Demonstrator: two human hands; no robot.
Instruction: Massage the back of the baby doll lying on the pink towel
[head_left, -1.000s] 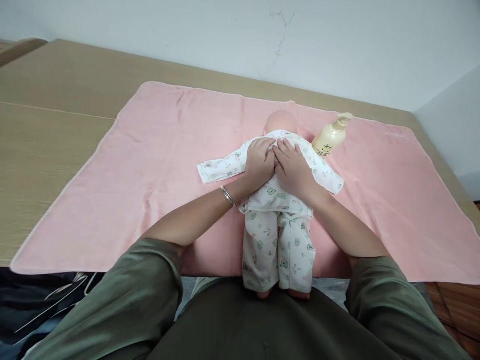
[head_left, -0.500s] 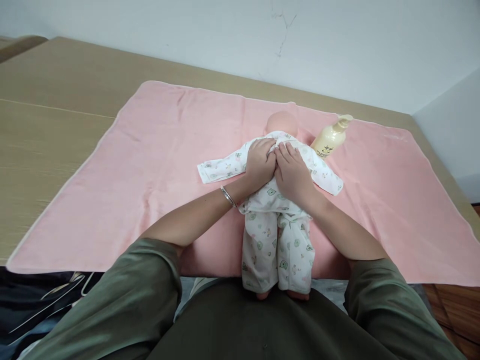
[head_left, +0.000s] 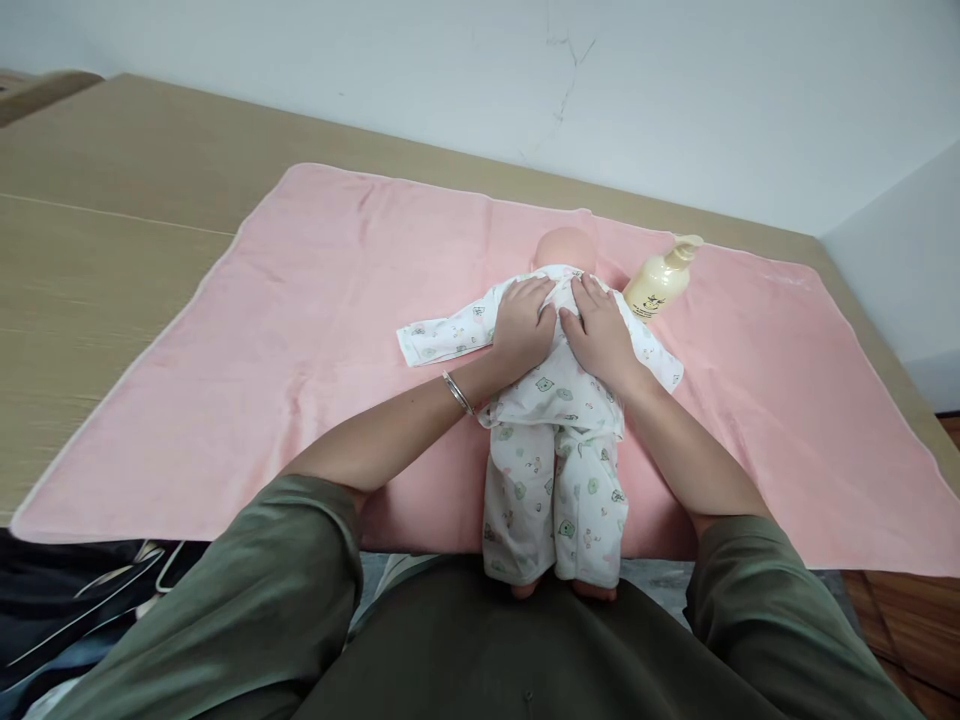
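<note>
A baby doll in white printed pajamas lies with its head away from me, the back of the bald head showing and its arms spread out. My left hand rests flat on the left side of its upper back, fingers stretched toward the neck. On the right side of the upper back lies my right hand, also flat, with a strip of shirt showing between the two hands. The doll's face is hidden. Its feet reach past the table's front edge, close to my body.
A pink blanket lies under the doll on a wooden table. To the right of the doll's head is a pale yellow pump bottle. Behind the table rises a white wall. Dark items sit below at the left.
My right hand has slid outward to the right over the doll's upper back, away from my left hand. My left hand stays almost in place.
</note>
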